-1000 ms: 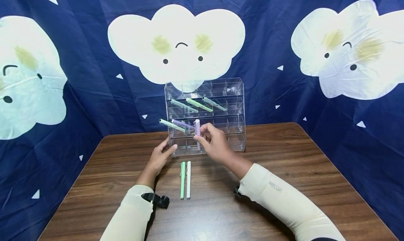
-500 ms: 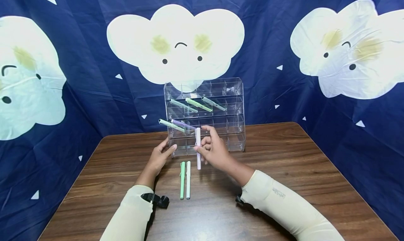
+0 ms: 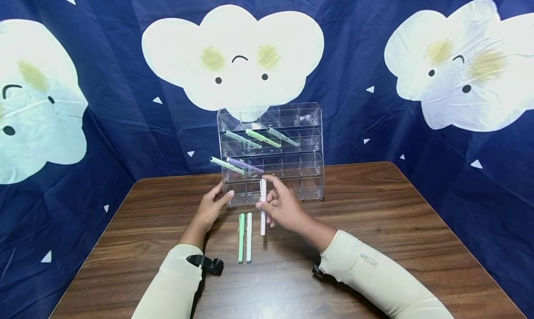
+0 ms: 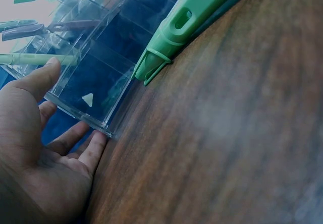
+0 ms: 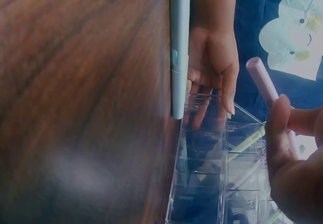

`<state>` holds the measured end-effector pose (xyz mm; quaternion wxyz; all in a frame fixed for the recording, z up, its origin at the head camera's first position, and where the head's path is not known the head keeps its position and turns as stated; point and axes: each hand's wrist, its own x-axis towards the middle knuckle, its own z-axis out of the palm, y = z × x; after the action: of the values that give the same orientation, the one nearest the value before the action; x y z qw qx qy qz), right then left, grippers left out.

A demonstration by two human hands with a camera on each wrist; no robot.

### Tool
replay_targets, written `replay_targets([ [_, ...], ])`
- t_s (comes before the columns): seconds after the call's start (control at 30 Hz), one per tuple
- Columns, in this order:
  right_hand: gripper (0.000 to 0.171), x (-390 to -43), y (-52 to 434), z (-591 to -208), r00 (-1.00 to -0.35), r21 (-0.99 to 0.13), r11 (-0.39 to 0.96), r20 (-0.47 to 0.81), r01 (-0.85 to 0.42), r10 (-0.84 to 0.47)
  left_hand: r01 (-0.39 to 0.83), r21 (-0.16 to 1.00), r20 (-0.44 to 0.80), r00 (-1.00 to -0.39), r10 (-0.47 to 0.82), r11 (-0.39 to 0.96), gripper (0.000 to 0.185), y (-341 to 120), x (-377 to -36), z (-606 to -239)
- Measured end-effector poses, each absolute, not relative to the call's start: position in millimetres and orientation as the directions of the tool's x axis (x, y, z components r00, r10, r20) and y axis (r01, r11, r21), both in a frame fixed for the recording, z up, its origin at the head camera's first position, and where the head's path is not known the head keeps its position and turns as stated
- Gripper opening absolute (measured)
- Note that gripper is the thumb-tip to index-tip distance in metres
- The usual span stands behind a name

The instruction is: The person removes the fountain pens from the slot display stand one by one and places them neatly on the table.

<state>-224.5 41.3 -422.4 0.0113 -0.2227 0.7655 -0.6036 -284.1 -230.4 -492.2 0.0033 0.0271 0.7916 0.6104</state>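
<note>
The right hand pinches a pink pen by a see-through rack; the left hand, loose, touches its side, far from the left edge of the table.

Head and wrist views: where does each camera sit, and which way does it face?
Head: worn on the head, facing forward and down at the clear rack; left hand, right hand and sleeves show.
Left wrist: worn there, facing the left hand at the clear rack's edge.
Right wrist: worn there, facing the right hand pinching a pale pink pen; left hand beyond.
Both wrist views share the left hand and clear rack.
</note>
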Motion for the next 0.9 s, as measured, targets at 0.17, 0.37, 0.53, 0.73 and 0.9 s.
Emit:
replay_targets([
  [0.17, 0.078, -224, 40, -426, -0.915, -0.943, 0.204, 0.174, -0.261, -0.364, 0.03, 0.964, 0.019, -0.999, 0.044, 0.263, 0.075, -229, -284, -492],
  [0.37, 0.075, -229, 39, -437, -0.901, -0.942, 0.26, 0.086, -0.212, -0.425, 0.031, 0.964, 0.02, -0.999, 0.046, 0.263, 0.075, -229, -283, -491],
  [0.53, 0.074, -233, 36, -445, -0.885, -0.933, 0.31, 0.021, -0.185, -0.466, 0.031, 0.966, 0.021, -0.999, 0.039, 0.256, 0.074, -229, -283, -491],
  [0.73, 0.073, -238, 34, -451, -0.865, -0.936, 0.325, -0.048, -0.135, -0.499, 0.037, 0.966, 0.027, -0.999, 0.041, 0.254, 0.074, -229, -284, -493],
  [0.9, 0.069, -239, 32, -455, -0.855, -0.934, 0.333, -0.066, -0.128, -0.514, 0.038, 0.969, 0.029, -0.999, 0.04, 0.246, 0.074, -229, -285, -493],
])
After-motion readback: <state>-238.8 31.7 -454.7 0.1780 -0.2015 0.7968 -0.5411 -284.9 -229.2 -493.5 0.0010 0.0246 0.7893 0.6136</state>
